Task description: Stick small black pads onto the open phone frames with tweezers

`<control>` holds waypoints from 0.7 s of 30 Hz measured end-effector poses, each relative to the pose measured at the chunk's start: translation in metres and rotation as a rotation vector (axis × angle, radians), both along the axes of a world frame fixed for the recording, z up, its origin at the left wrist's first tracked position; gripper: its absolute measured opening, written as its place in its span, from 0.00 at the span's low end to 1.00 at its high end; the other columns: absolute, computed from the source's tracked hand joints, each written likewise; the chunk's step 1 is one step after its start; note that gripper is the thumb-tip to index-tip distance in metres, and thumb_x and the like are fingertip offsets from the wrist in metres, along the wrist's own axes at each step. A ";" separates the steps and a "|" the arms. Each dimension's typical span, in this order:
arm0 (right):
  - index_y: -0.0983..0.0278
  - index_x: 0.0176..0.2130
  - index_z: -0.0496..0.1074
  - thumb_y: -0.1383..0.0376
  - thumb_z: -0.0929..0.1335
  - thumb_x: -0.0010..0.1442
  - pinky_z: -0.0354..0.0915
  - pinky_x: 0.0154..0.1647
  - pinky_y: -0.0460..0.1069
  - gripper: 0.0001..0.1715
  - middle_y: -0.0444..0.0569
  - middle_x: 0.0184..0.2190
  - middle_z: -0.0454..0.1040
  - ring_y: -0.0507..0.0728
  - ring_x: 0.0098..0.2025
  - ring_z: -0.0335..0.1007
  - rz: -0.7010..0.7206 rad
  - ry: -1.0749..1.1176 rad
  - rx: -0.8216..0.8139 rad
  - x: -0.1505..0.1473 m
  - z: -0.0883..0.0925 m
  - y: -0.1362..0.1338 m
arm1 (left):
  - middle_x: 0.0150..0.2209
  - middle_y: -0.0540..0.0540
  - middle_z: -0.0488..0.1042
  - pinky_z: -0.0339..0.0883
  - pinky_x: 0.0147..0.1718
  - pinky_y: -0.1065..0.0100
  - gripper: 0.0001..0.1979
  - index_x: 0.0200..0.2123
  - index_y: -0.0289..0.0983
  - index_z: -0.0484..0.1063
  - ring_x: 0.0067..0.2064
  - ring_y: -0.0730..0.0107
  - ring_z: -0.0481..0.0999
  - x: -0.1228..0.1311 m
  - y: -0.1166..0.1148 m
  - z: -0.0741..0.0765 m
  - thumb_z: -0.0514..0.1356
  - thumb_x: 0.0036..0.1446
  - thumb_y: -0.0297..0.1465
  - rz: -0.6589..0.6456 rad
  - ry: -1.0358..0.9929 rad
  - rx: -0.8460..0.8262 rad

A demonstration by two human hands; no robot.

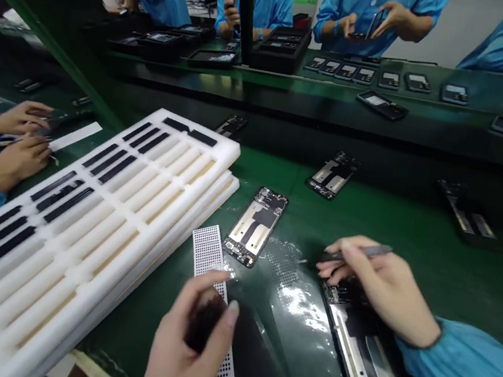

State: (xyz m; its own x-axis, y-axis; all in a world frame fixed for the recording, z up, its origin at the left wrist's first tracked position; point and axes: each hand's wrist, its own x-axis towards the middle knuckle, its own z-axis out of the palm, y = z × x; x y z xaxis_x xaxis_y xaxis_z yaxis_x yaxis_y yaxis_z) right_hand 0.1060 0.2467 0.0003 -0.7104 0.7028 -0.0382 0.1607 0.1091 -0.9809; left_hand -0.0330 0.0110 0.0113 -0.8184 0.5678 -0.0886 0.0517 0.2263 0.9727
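My right hand point(362, 278) grips a thin dark pen-like tool point(377, 251) over the top end of an opened phone frame point(363, 355) on the green bench. My left hand point(198, 334) hovers over a white perforated strip sheet point(207, 250), its thumb and fingers curved apart with a gap between them. Nothing can be made out between its fingertips. Another opened phone frame point(255, 226) lies just beyond the strip sheet, showing its metal plate and circuit parts.
Stacked white foam trays point(97, 214) holding black strips stand at the left. More phone frames point(333, 175) lie farther back. A co-worker's hands point(20, 156) are at far left; people in blue work beyond a raised shelf point(295, 98).
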 end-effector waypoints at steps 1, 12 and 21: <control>0.64 0.26 0.78 0.45 0.69 0.64 0.80 0.29 0.49 0.28 0.53 0.31 0.82 0.57 0.27 0.82 0.054 -0.039 -0.009 0.000 -0.006 0.000 | 0.28 0.51 0.75 0.65 0.23 0.74 0.13 0.48 0.42 0.76 0.24 0.72 0.71 -0.001 0.001 -0.006 0.65 0.59 0.32 -0.155 0.197 -0.077; 0.66 0.35 0.77 0.53 0.63 0.72 0.77 0.29 0.45 0.24 0.52 0.33 0.81 0.53 0.28 0.80 0.250 -0.087 0.031 0.011 -0.026 -0.004 | 0.71 0.38 0.56 0.77 0.25 0.60 0.40 0.68 0.35 0.59 0.42 0.54 0.80 0.013 0.035 -0.025 0.50 0.49 0.15 -0.955 1.190 -0.760; 0.65 0.35 0.76 0.62 0.62 0.72 0.75 0.31 0.42 0.18 0.50 0.37 0.81 0.50 0.31 0.80 0.282 -0.046 0.166 0.013 -0.031 -0.008 | 0.72 0.38 0.53 0.77 0.24 0.62 0.43 0.69 0.32 0.57 0.40 0.56 0.79 0.008 0.034 -0.030 0.51 0.46 0.15 -1.007 1.205 -0.724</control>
